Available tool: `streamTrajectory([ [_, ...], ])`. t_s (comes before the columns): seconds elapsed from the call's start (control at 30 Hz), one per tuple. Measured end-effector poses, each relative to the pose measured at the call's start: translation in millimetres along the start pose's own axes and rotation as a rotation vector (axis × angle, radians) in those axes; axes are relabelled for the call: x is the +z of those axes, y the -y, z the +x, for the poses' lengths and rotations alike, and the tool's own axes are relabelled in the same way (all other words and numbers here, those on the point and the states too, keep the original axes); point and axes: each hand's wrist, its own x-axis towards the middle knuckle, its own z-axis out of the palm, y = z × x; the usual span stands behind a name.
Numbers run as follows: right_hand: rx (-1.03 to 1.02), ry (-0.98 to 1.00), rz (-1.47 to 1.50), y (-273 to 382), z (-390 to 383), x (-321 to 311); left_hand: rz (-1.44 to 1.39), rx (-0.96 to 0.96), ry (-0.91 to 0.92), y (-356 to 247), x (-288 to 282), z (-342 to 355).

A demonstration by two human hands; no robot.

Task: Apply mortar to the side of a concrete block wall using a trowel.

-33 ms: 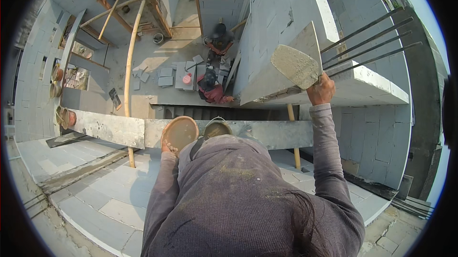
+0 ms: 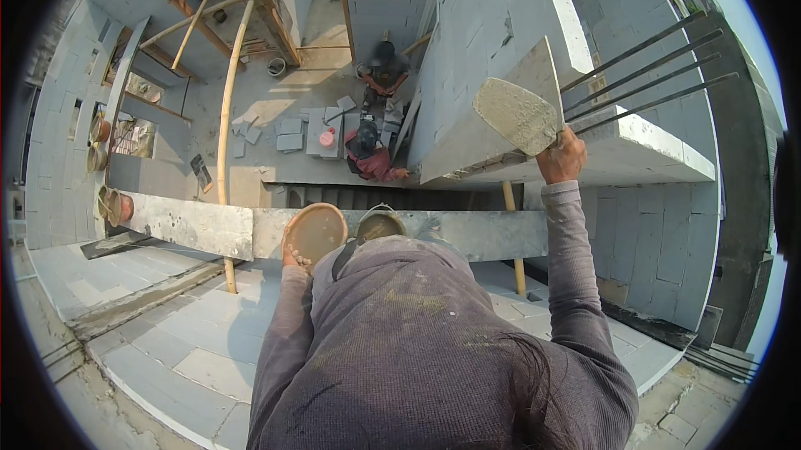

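Note:
Raised at the right, my right hand [image 2: 563,158] is closed around the handle of a trowel [image 2: 516,116]; its broad blade is coated with grey mortar. The blade is in front of a flat grey board [image 2: 546,62] at the end of a pale block wall [image 2: 492,16]. Down at my left side, my left hand [image 2: 294,256] grips the rim of an orange-brown bowl [image 2: 319,233], which is tilted and has a greyish inside. Beside the bowl, a bucket [image 2: 381,225] with a wire handle is partly hidden by my body.
A long plank [image 2: 192,225] runs across below me, with bamboo poles [image 2: 234,99] beside it. Several steel bars [image 2: 651,53] jut out at the right. Far below, two people [image 2: 384,74] work among grey blocks [image 2: 290,134]. More buckets [image 2: 119,208] stand at the left.

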Motion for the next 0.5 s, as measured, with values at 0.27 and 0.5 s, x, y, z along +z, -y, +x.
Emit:
streamTrajectory([
  [0.27, 0.001, -0.002, 0.017, 7, 3, -5, 0.008, -0.005, 0.008, -1, -2, 6],
  [0.5, 0.005, 0.016, 0.004, 11, 2, -8, 0.038, -0.108, 0.008, -11, 2, -5],
])
